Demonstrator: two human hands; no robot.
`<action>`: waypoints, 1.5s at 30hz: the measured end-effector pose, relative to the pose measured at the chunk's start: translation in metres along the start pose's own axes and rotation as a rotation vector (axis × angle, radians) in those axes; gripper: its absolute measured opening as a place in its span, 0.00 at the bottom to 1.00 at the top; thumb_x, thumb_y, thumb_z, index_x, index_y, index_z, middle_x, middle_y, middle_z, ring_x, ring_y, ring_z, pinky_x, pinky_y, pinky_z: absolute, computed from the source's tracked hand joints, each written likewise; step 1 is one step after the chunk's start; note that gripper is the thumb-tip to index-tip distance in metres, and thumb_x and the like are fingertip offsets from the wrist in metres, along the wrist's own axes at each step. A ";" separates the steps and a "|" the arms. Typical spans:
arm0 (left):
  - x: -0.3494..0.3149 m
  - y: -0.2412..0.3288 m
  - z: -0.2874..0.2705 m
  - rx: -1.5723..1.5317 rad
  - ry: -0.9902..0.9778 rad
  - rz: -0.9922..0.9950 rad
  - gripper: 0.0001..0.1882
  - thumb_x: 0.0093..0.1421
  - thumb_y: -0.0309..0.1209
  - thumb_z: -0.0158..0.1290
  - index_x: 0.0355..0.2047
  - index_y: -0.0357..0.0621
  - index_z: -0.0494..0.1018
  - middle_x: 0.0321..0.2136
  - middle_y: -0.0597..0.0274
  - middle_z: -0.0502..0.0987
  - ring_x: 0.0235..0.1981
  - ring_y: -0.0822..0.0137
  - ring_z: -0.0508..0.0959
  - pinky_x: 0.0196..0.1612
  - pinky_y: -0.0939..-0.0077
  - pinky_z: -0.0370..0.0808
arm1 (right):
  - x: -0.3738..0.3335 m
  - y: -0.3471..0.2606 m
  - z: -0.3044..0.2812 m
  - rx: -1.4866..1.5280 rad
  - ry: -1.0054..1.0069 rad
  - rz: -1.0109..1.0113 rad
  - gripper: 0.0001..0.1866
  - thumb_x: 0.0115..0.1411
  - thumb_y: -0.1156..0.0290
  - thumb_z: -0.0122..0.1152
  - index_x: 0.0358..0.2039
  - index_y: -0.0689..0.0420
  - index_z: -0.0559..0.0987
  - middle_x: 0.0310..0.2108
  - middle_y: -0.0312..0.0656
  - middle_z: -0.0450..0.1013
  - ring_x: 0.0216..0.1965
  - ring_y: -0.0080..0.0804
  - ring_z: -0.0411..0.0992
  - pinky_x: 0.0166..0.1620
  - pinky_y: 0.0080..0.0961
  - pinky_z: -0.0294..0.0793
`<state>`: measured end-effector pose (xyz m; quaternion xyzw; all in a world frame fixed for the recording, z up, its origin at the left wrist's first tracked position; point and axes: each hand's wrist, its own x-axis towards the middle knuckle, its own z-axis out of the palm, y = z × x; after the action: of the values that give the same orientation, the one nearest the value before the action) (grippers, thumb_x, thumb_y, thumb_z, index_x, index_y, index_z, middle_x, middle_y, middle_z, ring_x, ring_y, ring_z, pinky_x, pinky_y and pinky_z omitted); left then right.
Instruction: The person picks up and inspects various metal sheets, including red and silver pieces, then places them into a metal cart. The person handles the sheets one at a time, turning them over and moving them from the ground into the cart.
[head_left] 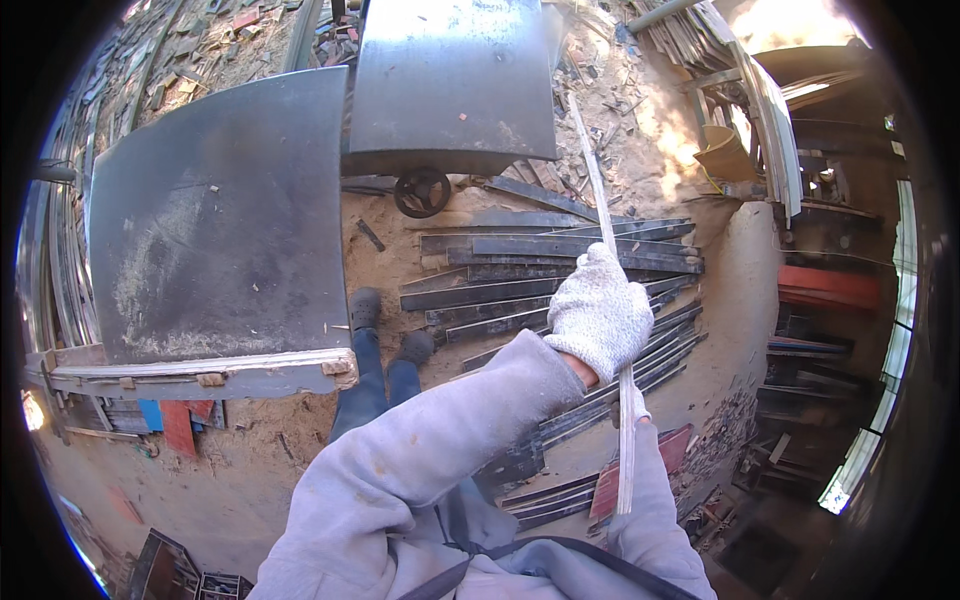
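Note:
A long, narrow wooden strip [626, 450] with pale edges runs away from me, slightly tilted to the left at its far end. My left hand [600, 310], in a speckled white knit glove, is closed around it near the middle. Closer to my body, my right hand [641, 404] is at the same strip, closed against it; the strip and my left hand cover most of its fingers. Beneath both hands, on the ground, lies a spread pile of dark wooden strips [560, 290].
On the left stands a table with a dark, dusty top [230, 220] and pale front edge. Beyond is a second dark panel [450, 90] with a black handwheel [422, 192] below. Stacked boards [775, 130] and red boards [828, 290] line the right. Scraps litter the far ground.

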<state>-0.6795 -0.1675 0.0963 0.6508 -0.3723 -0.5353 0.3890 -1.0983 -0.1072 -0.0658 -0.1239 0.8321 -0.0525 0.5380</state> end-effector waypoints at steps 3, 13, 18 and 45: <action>-0.016 0.009 -0.006 0.001 -0.026 -0.018 0.20 0.62 0.38 0.52 0.46 0.33 0.67 0.40 0.33 0.79 0.43 0.37 0.82 0.49 0.45 0.77 | 0.041 0.030 -0.022 -0.060 0.012 -0.259 0.39 0.73 0.33 0.37 0.65 0.52 0.75 0.57 0.39 0.78 0.53 0.41 0.77 0.58 0.39 0.75; 0.011 -0.029 -0.002 0.069 0.024 0.006 0.20 0.61 0.37 0.54 0.47 0.35 0.69 0.36 0.34 0.80 0.41 0.37 0.82 0.47 0.45 0.78 | 0.043 0.030 0.003 -0.041 0.135 -0.251 0.45 0.71 0.31 0.39 0.63 0.63 0.76 0.56 0.47 0.79 0.54 0.41 0.78 0.57 0.41 0.77; -0.005 -0.071 0.011 0.073 0.063 -0.108 0.20 0.63 0.37 0.54 0.48 0.36 0.68 0.36 0.34 0.80 0.40 0.37 0.82 0.47 0.44 0.77 | 0.067 0.051 -0.014 0.012 0.178 -0.176 0.45 0.72 0.33 0.40 0.64 0.66 0.74 0.57 0.47 0.78 0.56 0.40 0.77 0.60 0.39 0.75; 0.017 -0.127 -0.016 -0.091 0.047 -0.096 0.23 0.56 0.39 0.60 0.48 0.38 0.74 0.40 0.41 0.82 0.44 0.45 0.82 0.50 0.54 0.76 | 0.056 0.025 -0.013 -0.234 0.537 -0.264 0.50 0.70 0.29 0.37 0.61 0.71 0.74 0.50 0.56 0.80 0.52 0.48 0.79 0.56 0.43 0.77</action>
<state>-0.6528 -0.1277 -0.0241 0.6621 -0.3065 -0.5543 0.4006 -1.1352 -0.0980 -0.1151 -0.2733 0.9215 -0.0567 0.2700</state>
